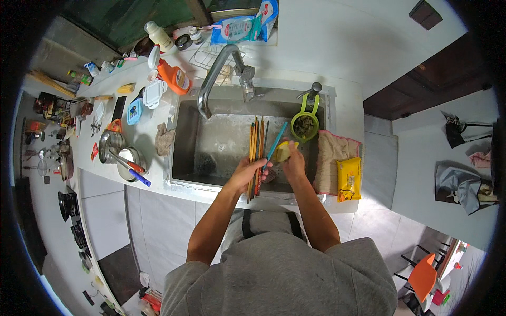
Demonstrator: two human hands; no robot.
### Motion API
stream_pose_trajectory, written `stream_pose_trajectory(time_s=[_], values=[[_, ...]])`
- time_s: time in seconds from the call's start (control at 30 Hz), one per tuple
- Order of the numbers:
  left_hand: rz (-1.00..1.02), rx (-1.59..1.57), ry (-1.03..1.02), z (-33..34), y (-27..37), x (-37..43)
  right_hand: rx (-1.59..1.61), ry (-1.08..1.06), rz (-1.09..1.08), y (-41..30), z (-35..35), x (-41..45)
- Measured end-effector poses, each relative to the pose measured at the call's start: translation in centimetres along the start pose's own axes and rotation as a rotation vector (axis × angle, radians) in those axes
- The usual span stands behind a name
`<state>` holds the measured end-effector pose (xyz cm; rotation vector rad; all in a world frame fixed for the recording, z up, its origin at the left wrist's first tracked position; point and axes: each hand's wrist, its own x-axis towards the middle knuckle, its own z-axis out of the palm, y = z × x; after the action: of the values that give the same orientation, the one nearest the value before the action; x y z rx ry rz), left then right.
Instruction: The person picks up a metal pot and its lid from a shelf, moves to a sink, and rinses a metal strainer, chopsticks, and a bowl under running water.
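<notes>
Over the sink [221,142], my left hand [246,175] grips a bundle of chopsticks [256,138], mostly wooden and brown, with a dark one among them. A blue stick [277,139] slants out to the right from the same grasp. My right hand [295,165] holds a small yellow object [282,151], possibly a sponge or scrubber; its kind is unclear. That hand is just right of the bundle, apart from it. A green strainer [307,139] with dark scraps in it hangs at the sink's right rear corner, beyond my right hand.
The curved faucet [211,79] rises behind the sink. On the right edge lie a beige cloth [330,154] and a yellow wipes packet [349,179]. Leftward stand an orange bottle [172,77], a brown rag [163,140], and pots [130,162] with handles near the counter's front.
</notes>
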<state>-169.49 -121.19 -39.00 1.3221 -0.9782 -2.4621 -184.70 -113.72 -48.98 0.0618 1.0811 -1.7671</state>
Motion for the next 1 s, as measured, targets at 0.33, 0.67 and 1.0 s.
stream_pose_trajectory(time_s=[0.33,0.67,1.0], values=[[0.316,0.290,0.032,1.3,-0.8,3.5,0.102,-0.471,0.196,-1.5,2.7,-1.7],[0.370,0.216,0.239,2.1,-1.2,2.6,0.128,-0.087,0.270,-3.7,3.1,-0.8],[0.380,0.057,0.184,2.9,-0.2,1.8,-0.223,-0.215,0.015,-3.4,2.7,-0.9]])
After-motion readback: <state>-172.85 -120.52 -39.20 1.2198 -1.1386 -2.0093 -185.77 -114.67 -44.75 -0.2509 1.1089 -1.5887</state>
